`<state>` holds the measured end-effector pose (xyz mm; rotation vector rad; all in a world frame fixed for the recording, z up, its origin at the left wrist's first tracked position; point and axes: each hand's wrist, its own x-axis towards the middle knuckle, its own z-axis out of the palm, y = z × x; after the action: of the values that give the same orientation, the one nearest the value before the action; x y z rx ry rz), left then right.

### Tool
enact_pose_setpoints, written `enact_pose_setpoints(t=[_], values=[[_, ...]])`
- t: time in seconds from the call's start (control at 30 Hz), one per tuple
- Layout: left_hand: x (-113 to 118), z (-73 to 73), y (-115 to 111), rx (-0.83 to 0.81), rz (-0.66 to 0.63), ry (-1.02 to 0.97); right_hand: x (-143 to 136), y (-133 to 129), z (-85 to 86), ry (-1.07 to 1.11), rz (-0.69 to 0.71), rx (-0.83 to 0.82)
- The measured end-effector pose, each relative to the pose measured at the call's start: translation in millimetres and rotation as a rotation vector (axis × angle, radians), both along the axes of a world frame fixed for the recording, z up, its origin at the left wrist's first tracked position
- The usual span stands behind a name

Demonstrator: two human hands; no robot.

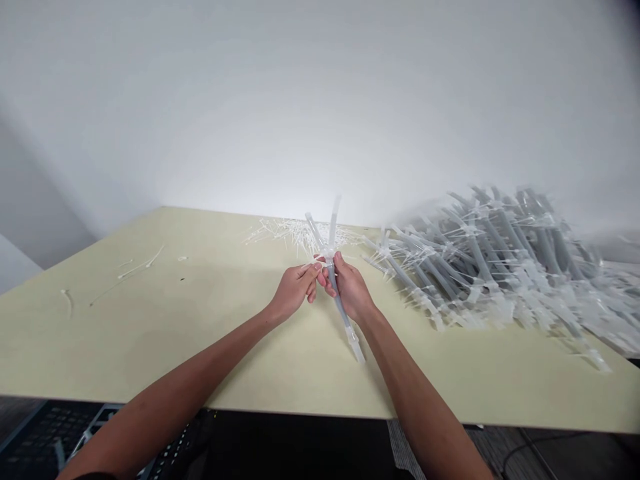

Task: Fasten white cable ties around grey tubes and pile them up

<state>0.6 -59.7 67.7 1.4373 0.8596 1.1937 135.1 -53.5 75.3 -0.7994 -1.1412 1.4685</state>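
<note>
In the middle of the view, a tube assembly [340,308] is held up at a tilt over the table. It has a grey stem, a whitish Y-shaped joint with two translucent branches on top, and a clear sleeve at its lower end. My right hand [354,290] is closed around the stem just below the joint. Close beside it on the left, my left hand [294,290] is closed in a pinch at the joint, where thin white cable-tie ends show. The exact grip of its fingertips is partly hidden.
Behind the hands lies a loose heap of white cable ties [293,233]. A large pile of similar tube assemblies [480,253] covers the right of the table [200,360]. Stray ties [145,265] lie at left. A wall rises behind; a dark crate [45,427] stands below the front edge.
</note>
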Motion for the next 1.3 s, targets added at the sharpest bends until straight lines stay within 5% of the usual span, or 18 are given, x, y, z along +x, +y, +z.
enact_pose_setpoints(t=[0.3,1.3], values=[[5.4,-9.7,3.8,-0.105,-0.088,-0.293,-5.7,-2.0,-4.3,0.174,0.023,-0.047],[12.9,-11.3,2.8,-0.179,-0.133,-0.347,-13.0,1.4,-13.4,0.274,-0.115,-0.107]])
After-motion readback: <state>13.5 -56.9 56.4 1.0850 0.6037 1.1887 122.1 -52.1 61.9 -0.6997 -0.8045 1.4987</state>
